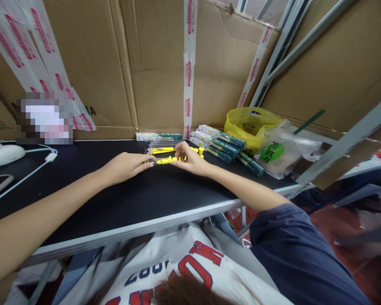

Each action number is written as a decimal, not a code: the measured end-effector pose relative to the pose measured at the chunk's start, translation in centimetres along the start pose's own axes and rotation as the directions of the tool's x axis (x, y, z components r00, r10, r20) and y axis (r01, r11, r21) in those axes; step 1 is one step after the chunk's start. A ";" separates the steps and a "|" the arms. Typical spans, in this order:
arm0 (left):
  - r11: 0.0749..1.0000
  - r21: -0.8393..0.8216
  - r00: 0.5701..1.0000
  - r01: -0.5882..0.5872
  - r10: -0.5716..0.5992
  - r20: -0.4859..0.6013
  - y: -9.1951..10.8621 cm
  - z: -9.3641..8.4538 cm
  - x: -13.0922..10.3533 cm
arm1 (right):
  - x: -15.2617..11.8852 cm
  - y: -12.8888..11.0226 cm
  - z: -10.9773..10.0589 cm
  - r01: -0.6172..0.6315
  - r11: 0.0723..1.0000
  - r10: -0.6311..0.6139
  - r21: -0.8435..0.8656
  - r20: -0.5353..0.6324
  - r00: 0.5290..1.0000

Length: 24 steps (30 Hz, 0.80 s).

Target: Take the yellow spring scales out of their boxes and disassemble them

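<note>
Low over the black tabletop, both hands are at a slim yellow pen-like tool (165, 161) with a clear front section; its exact kind is unclear. My left hand (130, 164) is closed on the clear left end between thumb and fingers. My right hand (190, 160) is curled at the yellow right end, thumb and fingertips pinched around it. Just behind lie more yellow tools (161, 150) with thin metal tips pointing left. Yellow ends (201, 151) stick out beyond my right hand. Clear plastic sleeves or tubes (160, 144) lie at the back.
Several green-and-white printed boxes (216, 146) lie right of the hands; another box (158, 137) rests against the cardboard (158, 63). A yellow plastic bag (252, 127) and clear bag (277, 152) stand by the metal frame (346, 148). White cables (25, 182) and a phone-like device (0, 186) lie left.
</note>
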State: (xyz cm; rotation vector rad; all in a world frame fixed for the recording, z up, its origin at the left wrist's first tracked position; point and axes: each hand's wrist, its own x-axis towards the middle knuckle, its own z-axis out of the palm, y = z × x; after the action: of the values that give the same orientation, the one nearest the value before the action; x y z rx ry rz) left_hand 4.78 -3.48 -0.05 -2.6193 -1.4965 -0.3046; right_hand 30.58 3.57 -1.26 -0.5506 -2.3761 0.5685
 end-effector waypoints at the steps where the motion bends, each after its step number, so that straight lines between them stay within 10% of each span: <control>1: 1.000 0.004 1.000 0.000 0.000 -0.002 0.0 0.1 0.0 | 0.1 0.0 0.2 -0.047 0.994 0.046 0.100 0.012 0.999; 10: 1.000 0.029 1.000 -0.003 0.004 -0.014 0.2 0.5 0.0 | 0.3 -0.3 1.4 -0.403 0.708 0.351 0.580 0.206 0.913; 17: 0.999 0.021 0.999 0.025 -0.025 -0.033 0.0 0.5 0.1 | 0.6 -0.2 0.4 -0.232 0.837 0.209 0.496 0.101 0.973; 24: 1.000 0.017 0.999 0.023 -0.023 -0.030 -0.2 0.5 0.1 | 0.2 -0.5 -0.2 0.118 0.993 -0.119 -0.018 -0.037 0.992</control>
State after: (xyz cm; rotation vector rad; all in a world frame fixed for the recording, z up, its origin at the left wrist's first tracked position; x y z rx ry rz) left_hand 4.74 -3.24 -0.50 -2.5745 -1.5144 -0.3295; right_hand 30.42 3.33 -0.80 -0.4203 -2.3608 0.4825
